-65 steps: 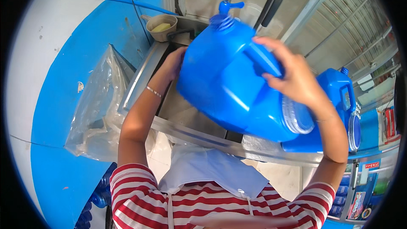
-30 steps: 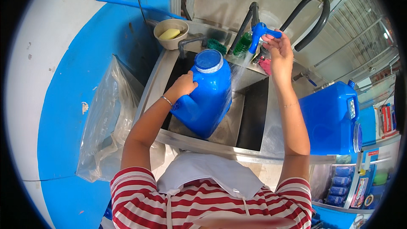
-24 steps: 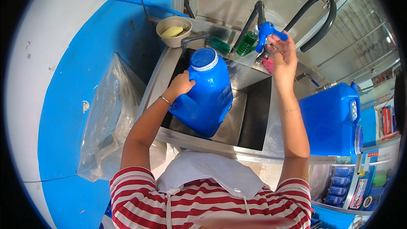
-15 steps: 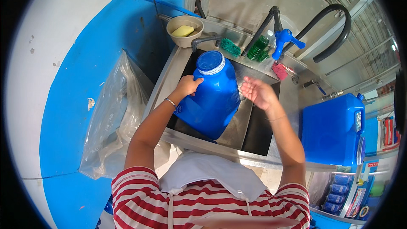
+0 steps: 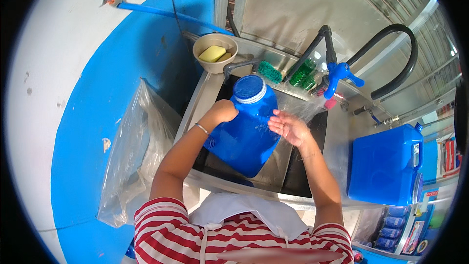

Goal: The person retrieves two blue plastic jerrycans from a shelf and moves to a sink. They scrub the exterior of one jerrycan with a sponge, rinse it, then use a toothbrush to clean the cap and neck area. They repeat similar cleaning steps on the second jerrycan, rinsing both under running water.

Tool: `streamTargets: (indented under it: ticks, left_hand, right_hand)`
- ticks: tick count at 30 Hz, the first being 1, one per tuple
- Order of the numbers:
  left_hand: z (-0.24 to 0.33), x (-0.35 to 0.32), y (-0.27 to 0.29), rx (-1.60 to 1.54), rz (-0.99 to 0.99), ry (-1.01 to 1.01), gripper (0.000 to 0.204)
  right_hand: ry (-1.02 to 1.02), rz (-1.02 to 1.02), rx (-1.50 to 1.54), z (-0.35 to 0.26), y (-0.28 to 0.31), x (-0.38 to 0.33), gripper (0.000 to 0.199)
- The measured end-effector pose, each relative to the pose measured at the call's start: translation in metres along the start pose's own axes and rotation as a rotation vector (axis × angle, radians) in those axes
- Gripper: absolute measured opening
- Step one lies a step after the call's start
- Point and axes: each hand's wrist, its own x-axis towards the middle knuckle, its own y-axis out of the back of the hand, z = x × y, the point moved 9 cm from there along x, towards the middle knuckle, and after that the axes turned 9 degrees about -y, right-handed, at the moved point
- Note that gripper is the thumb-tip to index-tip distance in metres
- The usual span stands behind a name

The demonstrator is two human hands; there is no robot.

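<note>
A large blue water jug (image 5: 246,127) stands tilted in the steel sink (image 5: 205,95), its capped neck pointing up and away. My left hand (image 5: 221,112) grips the jug's left shoulder. My right hand (image 5: 288,127) is open with fingers spread, flat against the jug's right side, in the water that streams from the blue tap (image 5: 339,76).
A second blue jug (image 5: 386,164) lies on the counter at the right. A bowl holding a yellow sponge (image 5: 214,53), a green brush (image 5: 269,72) and a green bottle (image 5: 303,72) line the sink's back rim. A black hose (image 5: 395,58) arches above. A clear plastic bag (image 5: 134,156) hangs at the left.
The jug went from held up near my face down into the sink. My right hand left the blue tap and came down onto the jug's side, and water now runs.
</note>
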Motion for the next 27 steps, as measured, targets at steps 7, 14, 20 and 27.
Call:
streamTargets:
  ticks: [7,14,20,27]
  left_hand:
    - [-0.098,0.074,0.139,0.054,0.604,0.184,0.034]
    - [-0.198,0.183,0.085,0.113,0.209,0.176,0.035]
    - [-0.207,0.186,0.089,0.243,0.084,0.191,0.033]
    - [-0.087,0.091,0.171,0.051,0.853,0.064,0.042]
  right_hand:
    - [0.001,0.015,0.168,0.027,0.028,-0.008,0.036]
    - [0.013,0.081,0.215,0.054,0.041,-0.008,0.037]
    - [-0.011,0.132,0.226,0.07,0.044,0.006,0.035]
    - [0.058,0.154,0.157,0.042,0.028,0.008,0.045]
